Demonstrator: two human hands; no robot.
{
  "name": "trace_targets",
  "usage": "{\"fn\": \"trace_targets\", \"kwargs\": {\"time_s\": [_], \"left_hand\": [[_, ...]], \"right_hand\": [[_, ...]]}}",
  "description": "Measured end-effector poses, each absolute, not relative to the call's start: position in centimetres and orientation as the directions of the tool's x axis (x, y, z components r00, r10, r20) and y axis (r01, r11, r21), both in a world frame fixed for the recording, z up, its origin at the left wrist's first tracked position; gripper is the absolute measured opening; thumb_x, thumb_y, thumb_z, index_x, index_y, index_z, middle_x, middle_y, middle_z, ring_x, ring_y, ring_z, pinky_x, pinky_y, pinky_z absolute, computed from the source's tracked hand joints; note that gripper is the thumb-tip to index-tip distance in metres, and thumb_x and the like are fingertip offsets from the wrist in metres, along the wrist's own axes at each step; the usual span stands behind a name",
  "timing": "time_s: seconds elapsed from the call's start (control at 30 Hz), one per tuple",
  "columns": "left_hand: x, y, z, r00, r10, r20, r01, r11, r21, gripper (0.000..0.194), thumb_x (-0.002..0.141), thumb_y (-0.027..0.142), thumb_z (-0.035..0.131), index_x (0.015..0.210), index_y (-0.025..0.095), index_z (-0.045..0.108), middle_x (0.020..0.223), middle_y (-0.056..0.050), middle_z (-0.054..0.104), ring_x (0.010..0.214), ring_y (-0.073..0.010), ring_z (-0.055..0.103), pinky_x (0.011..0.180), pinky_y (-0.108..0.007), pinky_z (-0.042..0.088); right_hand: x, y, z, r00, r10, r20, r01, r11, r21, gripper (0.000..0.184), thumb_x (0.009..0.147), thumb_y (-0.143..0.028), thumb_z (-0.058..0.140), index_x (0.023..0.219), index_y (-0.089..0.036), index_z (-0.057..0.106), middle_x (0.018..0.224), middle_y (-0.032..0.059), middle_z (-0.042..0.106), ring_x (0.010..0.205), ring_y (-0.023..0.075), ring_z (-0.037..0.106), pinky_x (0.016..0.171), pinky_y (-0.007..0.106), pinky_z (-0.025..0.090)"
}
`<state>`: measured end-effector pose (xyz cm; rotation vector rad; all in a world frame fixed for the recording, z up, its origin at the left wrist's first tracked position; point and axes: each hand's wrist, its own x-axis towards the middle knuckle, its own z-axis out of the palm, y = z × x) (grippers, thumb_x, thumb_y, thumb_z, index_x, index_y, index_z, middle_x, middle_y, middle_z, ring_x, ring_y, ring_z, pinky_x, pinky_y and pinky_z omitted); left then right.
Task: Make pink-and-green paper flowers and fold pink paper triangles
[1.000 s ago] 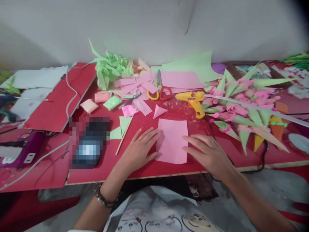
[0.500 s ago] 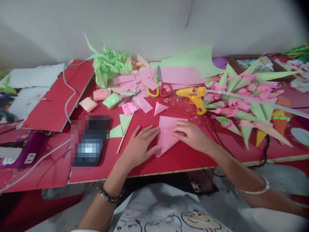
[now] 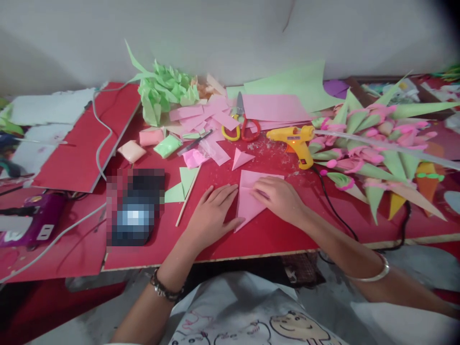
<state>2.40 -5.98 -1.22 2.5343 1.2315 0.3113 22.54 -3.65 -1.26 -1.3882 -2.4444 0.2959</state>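
A folded sheet of pink paper (image 3: 247, 205) lies on the red table, its lower end narrowing to a point. My left hand (image 3: 211, 213) rests flat with fingers stretched, the fingertips and thumb touching the paper's left edge. My right hand (image 3: 283, 200) is over the paper's right part, its fingers bent and pressed together on the folded layer; the fingertips are partly hidden. Just beyond the sheet sits a small folded pink triangle (image 3: 242, 158). To the left of my left hand are green paper pieces (image 3: 174, 193) and a thin wooden stick (image 3: 188, 195).
A yellow glue gun (image 3: 293, 139) with a cord lies to the right, by a heap of pink and green paper flowers (image 3: 362, 158). Scissors (image 3: 247, 129) rest near pink strips (image 3: 201, 115). At left are clay packets (image 3: 168, 146) and a blurred-out phone (image 3: 134, 211).
My right hand has slid slightly left and up across the pink paper, its fingers now further over the sheet. The left hand stays at the left edge. The view has shifted a little.
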Motion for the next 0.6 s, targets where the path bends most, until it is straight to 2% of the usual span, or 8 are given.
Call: {"fn": "trace_targets", "kwargs": {"time_s": [0.23, 0.6], "left_hand": [[2.44, -5.82, -1.31, 0.6, 0.798, 0.058, 0.735, -0.579, 0.354, 0.057, 0.08, 0.046, 0.043, 0.128, 0.018, 0.033, 0.133, -0.004, 0.04, 0.121, -0.018, 0.034, 0.106, -0.035, 0.017], [2.34, -5.72, -1.4, 0.601, 0.797, 0.055, 0.732, -0.577, 0.363, 0.06, 0.077, 0.047, 0.048, 0.127, 0.018, 0.034, 0.132, -0.005, 0.04, 0.121, -0.0185, 0.035, 0.106, -0.036, 0.017]], "right_hand": [[22.11, -3.66, -1.62, -0.439, 0.882, 0.172, 0.84, 0.47, -0.271, 0.023, 0.084, -0.028, 0.043, 0.066, -0.017, 0.051, 0.067, 0.0029, 0.058, 0.066, 0.0146, 0.05, 0.061, 0.025, 0.032], [21.82, -3.6, -1.65, -0.41, 0.898, 0.161, 0.855, 0.44, -0.273, 0.022, 0.084, -0.026, 0.043, 0.065, -0.017, 0.05, 0.066, 0.0027, 0.058, 0.066, 0.0146, 0.05, 0.06, 0.024, 0.031]]}}
